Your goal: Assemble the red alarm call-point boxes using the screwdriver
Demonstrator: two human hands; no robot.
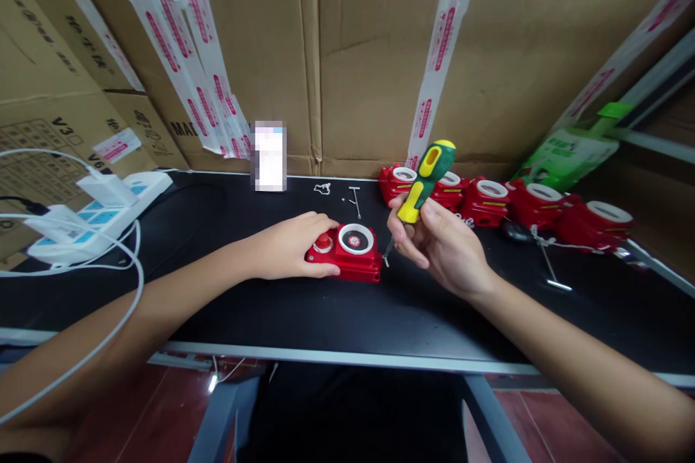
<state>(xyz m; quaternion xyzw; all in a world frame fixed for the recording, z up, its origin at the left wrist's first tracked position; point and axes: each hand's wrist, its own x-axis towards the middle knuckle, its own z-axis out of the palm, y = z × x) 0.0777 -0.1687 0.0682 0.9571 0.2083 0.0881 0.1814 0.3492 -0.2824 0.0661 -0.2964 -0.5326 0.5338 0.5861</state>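
A red box-shaped device [354,268] with a white-ringed round black face and a red knob lies on the black table. My left hand [296,244] grips its left end, thumb at the front and fingers over the far side. In my right hand [442,242] is a screwdriver [428,173] with a green and yellow handle, held up at a tilt between thumb and fingers. Its shaft points down beside the right end of the device, with a small metal piece near the tip; whether the tip touches the device I cannot tell.
Several similar red devices [485,202] stand in a row at the back right, near a green pouch [570,155]. Small metal parts and a T-shaped tool [355,201] lie behind the device. On the left is a white power strip [103,213] with cables crossing my left arm. Cardboard [374,72] walls the back.
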